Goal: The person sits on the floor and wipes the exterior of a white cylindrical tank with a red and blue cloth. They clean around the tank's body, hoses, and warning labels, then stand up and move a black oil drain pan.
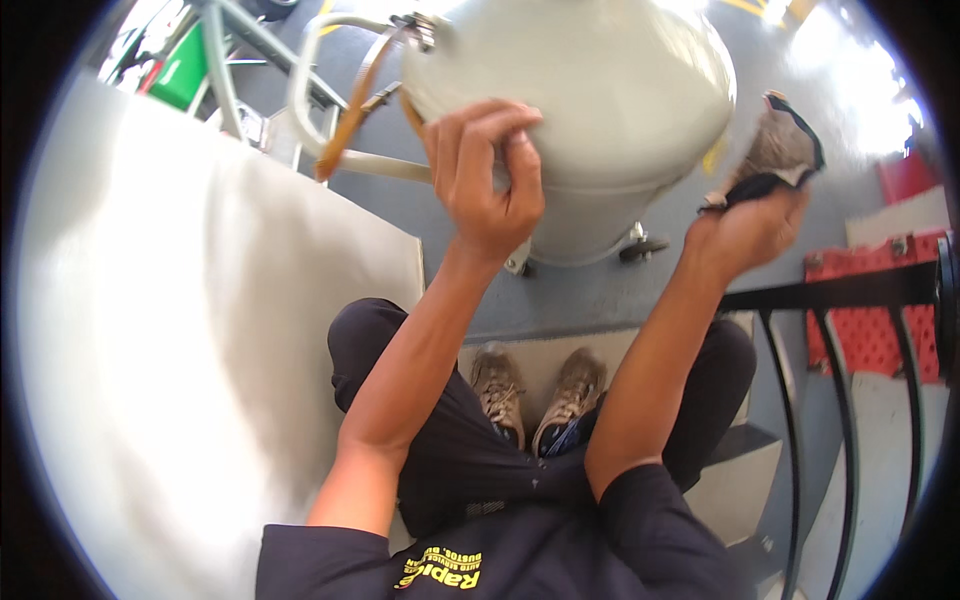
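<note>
A large pale grey metal tank on small caster wheels stands in front of me. My left hand rests against its lower left side, fingers curled on the rim by a pale hose and a brown strap. My right hand is raised at the tank's right side, gripping a dirty grey and dark rag that touches the tank. I am seated, my knees bent, and my worn shoes sit on a step below.
A big white panel fills the left. A black metal railing runs on the right beside a red box. Grey floor lies under the tank. Metal frame tubes and something green stand at the upper left.
</note>
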### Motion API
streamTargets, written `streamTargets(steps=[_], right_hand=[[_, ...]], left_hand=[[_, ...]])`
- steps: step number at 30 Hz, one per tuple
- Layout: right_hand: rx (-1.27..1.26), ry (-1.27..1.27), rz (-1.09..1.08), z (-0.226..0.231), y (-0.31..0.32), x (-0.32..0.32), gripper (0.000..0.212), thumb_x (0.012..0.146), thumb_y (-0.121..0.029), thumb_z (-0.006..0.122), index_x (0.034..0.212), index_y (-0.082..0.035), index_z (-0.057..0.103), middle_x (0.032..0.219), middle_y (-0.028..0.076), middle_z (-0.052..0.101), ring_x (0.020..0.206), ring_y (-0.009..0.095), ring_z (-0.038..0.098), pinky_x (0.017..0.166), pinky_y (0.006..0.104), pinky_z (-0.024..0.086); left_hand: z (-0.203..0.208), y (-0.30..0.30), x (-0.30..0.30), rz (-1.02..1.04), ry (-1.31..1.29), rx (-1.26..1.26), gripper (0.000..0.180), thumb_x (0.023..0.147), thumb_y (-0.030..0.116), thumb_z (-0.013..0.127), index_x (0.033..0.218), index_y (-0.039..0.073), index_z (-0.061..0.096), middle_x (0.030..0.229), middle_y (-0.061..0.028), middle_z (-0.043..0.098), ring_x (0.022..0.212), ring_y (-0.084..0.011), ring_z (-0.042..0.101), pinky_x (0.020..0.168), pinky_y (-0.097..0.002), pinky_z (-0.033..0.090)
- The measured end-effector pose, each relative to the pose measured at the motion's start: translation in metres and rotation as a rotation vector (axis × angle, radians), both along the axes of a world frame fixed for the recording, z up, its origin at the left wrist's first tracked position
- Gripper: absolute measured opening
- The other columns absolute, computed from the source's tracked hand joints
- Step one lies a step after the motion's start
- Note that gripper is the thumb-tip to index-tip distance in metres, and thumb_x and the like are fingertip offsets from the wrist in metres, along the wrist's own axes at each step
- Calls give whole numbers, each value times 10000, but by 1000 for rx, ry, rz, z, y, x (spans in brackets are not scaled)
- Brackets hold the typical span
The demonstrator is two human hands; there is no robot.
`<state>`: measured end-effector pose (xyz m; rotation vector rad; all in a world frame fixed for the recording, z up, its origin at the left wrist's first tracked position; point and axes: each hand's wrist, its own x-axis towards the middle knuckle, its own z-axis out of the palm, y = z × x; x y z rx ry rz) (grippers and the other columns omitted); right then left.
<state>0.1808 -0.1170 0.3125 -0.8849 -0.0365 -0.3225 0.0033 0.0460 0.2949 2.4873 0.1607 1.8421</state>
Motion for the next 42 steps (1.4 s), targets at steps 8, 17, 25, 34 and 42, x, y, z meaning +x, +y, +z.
streamTargets(steps=[8, 17, 25, 34, 42], right_hand=[[-1321, -1046, -317, 6, 74, -91, 281, 1091, -282, 645, 1308, -190, 798, 1410, 15, 766, 1345, 272, 691, 1171, 405, 441], [-1143, -1189, -444, -13, 71, -58, 233, 972, -264, 730, 1158, -250, 869, 1273, -61, 830, 1271, 199, 745, 1096, 382, 492], [-1056, -1287, -322, -13, 12, -6, 222, 966, -173, 721, 1127, -175, 874, 1220, 15, 853, 1211, 236, 779, 1099, 393, 525], [-740, -283, -219, 18, -75, 42, 397, 1156, -271, 555, 1129, 55, 781, 1047, 171, 804, 1012, 280, 750, 905, 401, 560], [-1549, -939, -310, 40, -69, -140, 442, 1095, -137, 652, 1524, -39, 618, 1413, 128, 688, 1300, 272, 636, 1114, 455, 499]], left_hand=[[88, 117, -97, -58, -346, -779, 320, 1061, 165, 594, 1315, 26, 732, 1278, -85, 674, 1242, -209, 607, 1140, -357, 421], [37, 176, -69, -784, -132, -1334, 565, 1196, 211, 397, 1693, -40, 304, 1602, -333, 547, 1463, -378, 605, 1242, -438, 494], [44, 63, -48, -533, -346, -1374, 546, 1177, 227, 470, 1676, 26, 376, 1163, -107, 640, 780, -133, 545, 924, -392, 540], [45, -24, -31, -214, 77, -827, 595, 1230, 385, 430, 1637, -49, 454, 671, -64, 624, 543, -93, 512, 541, -304, 442], [33, 27, -37, -286, -235, -976, 477, 1214, 293, 441, 1110, 8, 809, 626, 17, 589, 572, -53, 547, 550, -244, 440]])
